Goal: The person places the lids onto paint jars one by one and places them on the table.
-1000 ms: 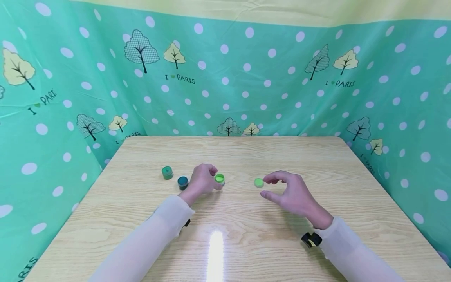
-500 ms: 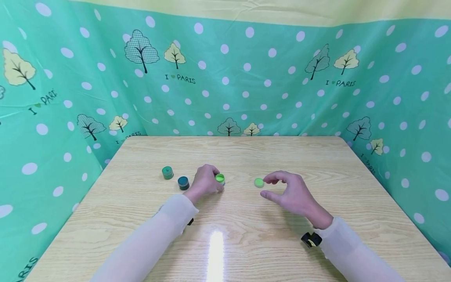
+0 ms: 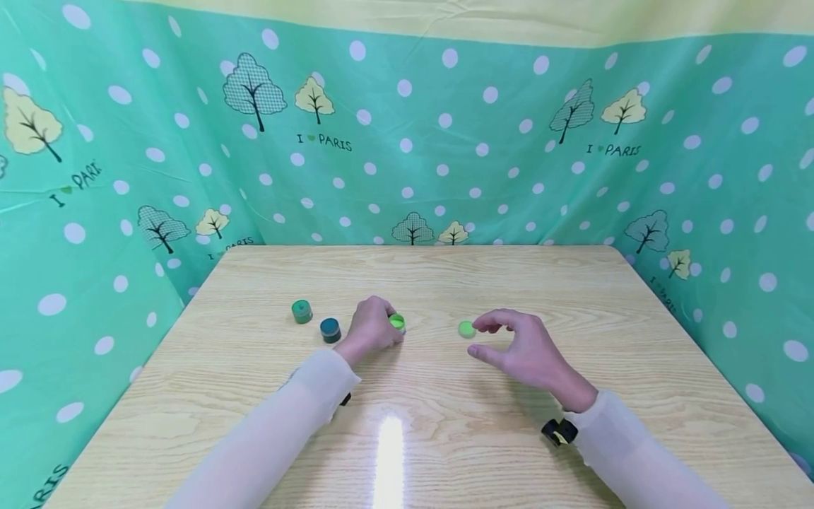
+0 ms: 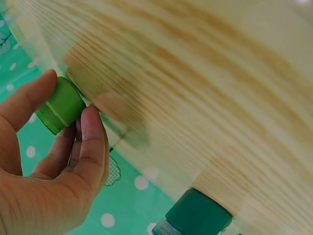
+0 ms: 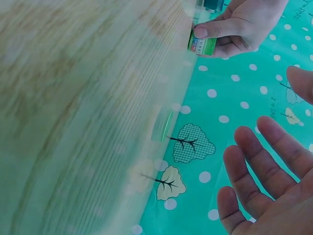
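Left hand (image 3: 372,325) pinches an uncovered bright-green jar (image 3: 397,322)

Three small jars and one light-green lid (image 3: 467,329) stand out on the wood-grain bench (image 3: 420,276). The bright-green jar is upright near the middle, and the head view looks into its mouth, where bright green shows inside. To its left are a dark teal jar (image 3: 330,331) and, farther left and slightly behind, a green jar (image 3: 302,312); whether these two are capped I cannot tell.

The left wrist view shows the thumb on one side of the bright-green jar and fingers on the other, gripping it low by the bench. The right wrist view alone reveals a printed label on this jar's side; it also shows the lid edge-on, lying flat.

The right hand (image 3: 524,348) holds nothing: its fingers are spread and loosely bent, just beside the lid without touching it. Spotted green cloth (image 3: 439,162) printed with trees hangs around the bench.
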Demonstrator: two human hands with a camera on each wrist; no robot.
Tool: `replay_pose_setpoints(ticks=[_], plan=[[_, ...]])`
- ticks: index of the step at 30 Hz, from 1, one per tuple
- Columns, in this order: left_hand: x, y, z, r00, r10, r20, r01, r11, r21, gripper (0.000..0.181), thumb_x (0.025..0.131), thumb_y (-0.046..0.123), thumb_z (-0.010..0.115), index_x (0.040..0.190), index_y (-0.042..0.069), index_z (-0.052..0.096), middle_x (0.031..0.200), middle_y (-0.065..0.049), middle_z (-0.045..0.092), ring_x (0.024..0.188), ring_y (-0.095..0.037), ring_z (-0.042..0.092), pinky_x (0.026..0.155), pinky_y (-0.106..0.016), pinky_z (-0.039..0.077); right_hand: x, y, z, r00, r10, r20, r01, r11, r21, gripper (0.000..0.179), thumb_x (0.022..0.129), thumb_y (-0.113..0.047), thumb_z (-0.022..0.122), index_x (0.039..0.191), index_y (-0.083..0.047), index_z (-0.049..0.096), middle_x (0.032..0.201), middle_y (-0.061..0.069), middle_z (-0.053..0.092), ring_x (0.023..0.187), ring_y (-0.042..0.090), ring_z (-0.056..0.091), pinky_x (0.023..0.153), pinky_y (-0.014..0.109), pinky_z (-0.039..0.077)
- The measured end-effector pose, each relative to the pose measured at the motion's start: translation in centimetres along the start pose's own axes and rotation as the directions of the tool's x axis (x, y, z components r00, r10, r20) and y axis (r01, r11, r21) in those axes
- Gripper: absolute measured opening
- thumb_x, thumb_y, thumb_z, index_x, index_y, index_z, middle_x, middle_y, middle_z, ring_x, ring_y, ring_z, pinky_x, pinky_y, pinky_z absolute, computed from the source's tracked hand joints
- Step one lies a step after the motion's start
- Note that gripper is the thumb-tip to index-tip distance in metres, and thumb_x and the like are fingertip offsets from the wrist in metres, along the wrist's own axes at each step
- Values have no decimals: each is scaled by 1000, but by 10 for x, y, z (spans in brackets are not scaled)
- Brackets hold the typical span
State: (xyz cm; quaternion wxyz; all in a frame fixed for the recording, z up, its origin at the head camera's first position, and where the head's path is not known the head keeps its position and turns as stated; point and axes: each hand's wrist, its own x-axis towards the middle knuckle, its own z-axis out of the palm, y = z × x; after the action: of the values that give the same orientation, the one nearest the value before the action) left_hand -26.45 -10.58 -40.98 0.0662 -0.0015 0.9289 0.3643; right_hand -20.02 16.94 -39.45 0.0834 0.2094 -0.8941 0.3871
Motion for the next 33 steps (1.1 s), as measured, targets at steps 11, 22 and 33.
replay_pose_setpoints(ticks=[11,22,33], plan=[[-8,-1,-4,1000,24,-11,-25,999,-29,25,77,2,85,99,4,72,96,-7,66,88,-22,62,75,-32,56,5,4,1,1000,26,15,-26,1000,-6,39,83,-24,87,116,-8,74,112,6,74,102,31,63,92,54,43],[-12,-3,-8,998,55,9,-54,997,-54,25,78,3,85,100,5,72,94,-4,67,87,-20,63,79,-34,57,14,15,2,995,100,29,-100,995,14,44,84,-24,87,120,-5,73,111,9,73,102,33,64,89,54,49],[-21,3,-10,996,89,9,-88,992,-93,26,77,0,84,100,6,73,94,-4,68,86,-20,62,78,-34,56,25,25,5,984,173,37,-173,985,-1,44,85,-24,86,123,-7,72,112,10,72,101,28,63,81,40,51]])
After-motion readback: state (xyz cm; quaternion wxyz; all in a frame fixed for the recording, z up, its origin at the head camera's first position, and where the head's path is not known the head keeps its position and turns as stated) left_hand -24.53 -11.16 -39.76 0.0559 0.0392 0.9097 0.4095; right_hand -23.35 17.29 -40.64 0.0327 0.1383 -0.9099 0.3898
